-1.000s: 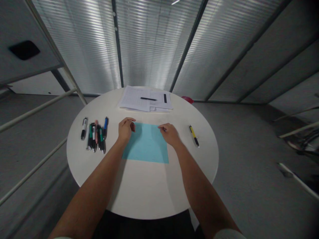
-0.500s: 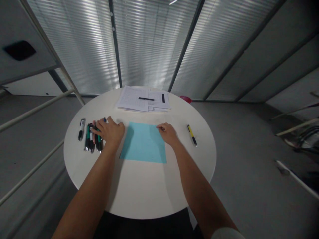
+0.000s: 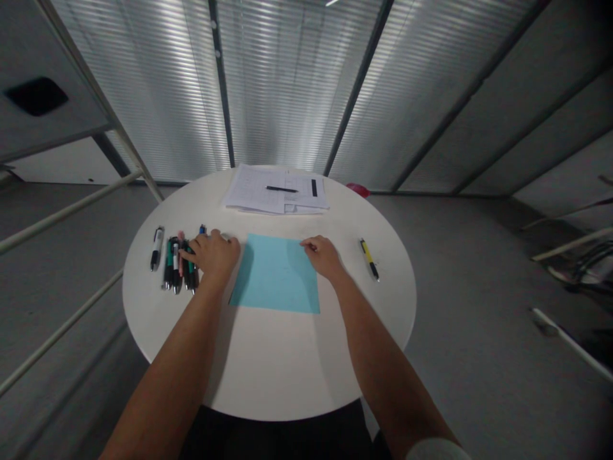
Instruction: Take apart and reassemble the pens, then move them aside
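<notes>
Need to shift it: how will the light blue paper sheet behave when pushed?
The light blue paper sheet looks thin and lies flat, so it is probably light and floppy. On the smooth white table it would likely slide easily, though the right hand on its edge may pin it.

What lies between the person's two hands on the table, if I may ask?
In the head view, a light blue sheet of paper lies between the left hand and the right hand, on the white round table.
</notes>
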The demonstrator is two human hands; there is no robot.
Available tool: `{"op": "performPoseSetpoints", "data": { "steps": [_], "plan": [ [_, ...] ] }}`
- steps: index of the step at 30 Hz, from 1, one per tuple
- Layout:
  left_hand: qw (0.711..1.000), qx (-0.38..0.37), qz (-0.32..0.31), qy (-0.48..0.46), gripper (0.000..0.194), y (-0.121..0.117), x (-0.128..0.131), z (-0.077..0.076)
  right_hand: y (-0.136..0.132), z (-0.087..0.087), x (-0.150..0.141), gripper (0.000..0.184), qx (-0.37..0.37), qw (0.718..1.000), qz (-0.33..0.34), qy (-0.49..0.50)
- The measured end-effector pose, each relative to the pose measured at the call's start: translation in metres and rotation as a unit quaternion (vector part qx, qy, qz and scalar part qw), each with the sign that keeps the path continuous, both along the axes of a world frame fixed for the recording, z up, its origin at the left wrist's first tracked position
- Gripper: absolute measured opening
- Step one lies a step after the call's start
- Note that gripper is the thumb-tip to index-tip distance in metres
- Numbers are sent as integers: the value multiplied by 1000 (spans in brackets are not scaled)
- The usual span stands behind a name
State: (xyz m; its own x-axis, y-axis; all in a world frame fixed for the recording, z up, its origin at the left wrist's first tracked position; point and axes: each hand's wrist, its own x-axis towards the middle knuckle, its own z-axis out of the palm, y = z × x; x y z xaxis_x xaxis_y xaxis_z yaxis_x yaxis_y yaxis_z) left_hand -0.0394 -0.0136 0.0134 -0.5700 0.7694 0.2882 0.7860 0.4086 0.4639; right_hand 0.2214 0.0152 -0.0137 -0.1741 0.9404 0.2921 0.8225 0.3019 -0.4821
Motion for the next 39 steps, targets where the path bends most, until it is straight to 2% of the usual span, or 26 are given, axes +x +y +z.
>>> {"op": "performPoseSetpoints", "data": {
  "steps": [5, 10, 19, 27, 32, 39],
  "plan": [
    [1000, 1, -6, 7, 35, 2, -11, -4, 0, -1, 0, 24, 3, 1000, 10, -1],
    [1000, 15, 16, -16, 35, 5, -22, -5, 1, 0, 1, 24, -1, 1000, 7, -4],
    [1000, -16, 26, 3, 37, 7, -22, -6, 1, -1, 1, 24, -6, 1000, 5, 2],
    [997, -34, 62, 21, 34, 5, -22, -1, 0, 0, 2, 25, 0, 1000, 9, 4],
    [997, -43, 54, 28, 29, 8, -23, -3, 2, -3, 2, 24, -3, 1000, 12, 5],
    [1000, -4, 25, 19, 25, 11, -25, -8, 4, -5, 2, 25, 0, 1000, 4, 9]
  ]
}}
